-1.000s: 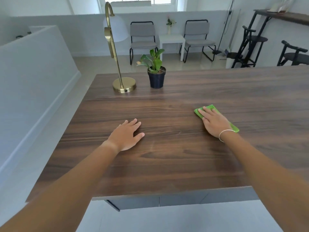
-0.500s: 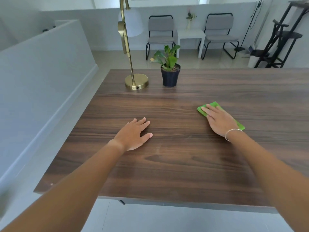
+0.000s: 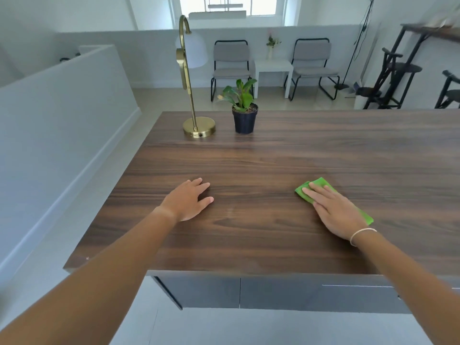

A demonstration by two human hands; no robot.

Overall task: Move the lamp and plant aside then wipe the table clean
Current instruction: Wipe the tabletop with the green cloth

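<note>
Right hand (image 3: 336,211) pressing flat, fingers spread, on soft cloth (image 3: 311,189); left hand (image 3: 188,202) resting open on surface (image 3: 273,158). Lamp (image 3: 199,127) likely top-heavy: grip stem. Plant (image 3: 244,120) light: grip pot.

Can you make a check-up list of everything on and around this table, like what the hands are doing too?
Surface: dark wood table, mostly bare; no spills that I can make out.
Job's things: gold lamp and potted plant stand side by side, apart, at the far left end. Green cloth lies flat on the right.
Clutter: nothing seen.
Hands: left hand flat on the bare wood, holding nothing; right hand pressed flat on the cloth.
Cables: a thin black cord hangs by the far wall.
Surroundings: two grey chairs, a small white table, dark stools, a window.
</note>
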